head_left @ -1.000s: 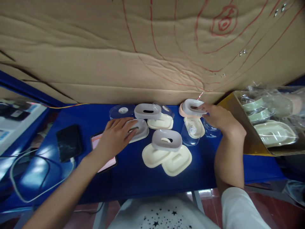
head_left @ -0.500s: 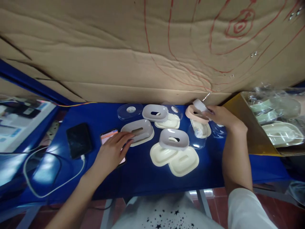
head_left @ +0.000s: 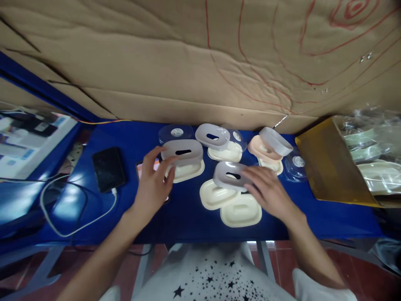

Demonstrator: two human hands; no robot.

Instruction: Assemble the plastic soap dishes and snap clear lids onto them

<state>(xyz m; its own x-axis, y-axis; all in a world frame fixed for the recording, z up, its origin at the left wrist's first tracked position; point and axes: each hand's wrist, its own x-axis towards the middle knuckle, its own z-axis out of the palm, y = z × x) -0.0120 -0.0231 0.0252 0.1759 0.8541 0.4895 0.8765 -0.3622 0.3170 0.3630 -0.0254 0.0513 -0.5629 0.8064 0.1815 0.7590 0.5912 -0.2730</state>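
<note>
My left hand (head_left: 154,177) has its fingers closed around the left end of a grey oval soap dish (head_left: 196,155) with a slot, raised and tilted over a cream oval tray (head_left: 189,172). My right hand (head_left: 266,188) is slightly blurred, its fingers stretched over the right end of a second grey slotted dish (head_left: 221,177); firm contact is unclear. That dish rests on a cream tray (head_left: 216,200), with another cream tray (head_left: 241,213) overlapping in front. Farther back stands a third grey dish (head_left: 206,130). A pale grey dish (head_left: 277,143) leans on a peach dish (head_left: 258,148).
Clear lids with stickers lie around, one clear lid (head_left: 166,134) at the back and another clear lid (head_left: 294,169) by the cardboard box (head_left: 326,167) of wrapped pieces. A phone (head_left: 144,167) lies under my left hand; a black device (head_left: 108,171) with a white cable sits left.
My right hand has let go of the pale grey dish, which now leans on the peach one, and moved left to the middle grey dish. My left hand has raised its grey dish off the cream tray.
</note>
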